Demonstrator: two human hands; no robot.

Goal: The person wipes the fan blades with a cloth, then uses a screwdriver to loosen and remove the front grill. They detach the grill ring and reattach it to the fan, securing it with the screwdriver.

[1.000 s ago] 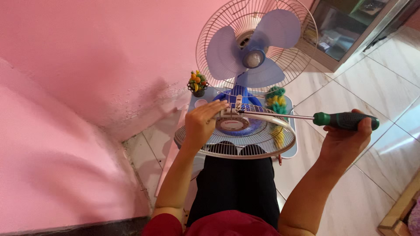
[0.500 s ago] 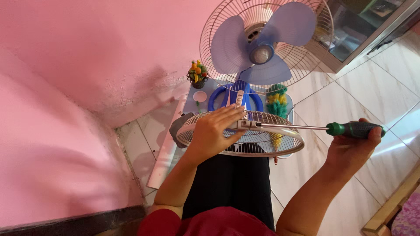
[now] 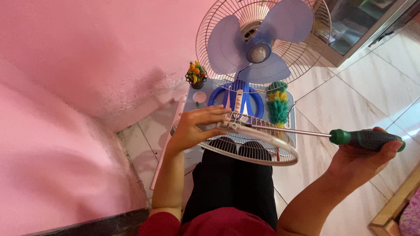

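Holding a loose wire fan guard (image 3: 251, 142) flat over the lap, the person works at its rim with a screwdriver (image 3: 332, 136). The left hand (image 3: 194, 129) lies across the guard's near-left edge, fingers stretched over the wires and thumb under the rim, clamping it steady. The right hand (image 3: 365, 157) is closed around the green and black handle, well to the right of the guard, palm up. The long steel shaft runs from there to the clip at the guard's rim, just beside the left fingertips; whether the tip sits in a screw head I cannot tell, since the fingers and wires crowd that spot.

Beyond the guard stands the fan (image 3: 258, 43) on a low blue-grey bench (image 3: 192, 105), its blue blades bare at the front and only the rear cage behind them. Left of the fan's base sit a small potted ornament (image 3: 196, 74) and a white cap (image 3: 199, 96); right of the base lies a green and yellow brush (image 3: 277, 102).

By my reading, the step in hand is the rim clip's screw. The next move calls for keeping the shaft square to that screw and the guard from tilting under the left hand
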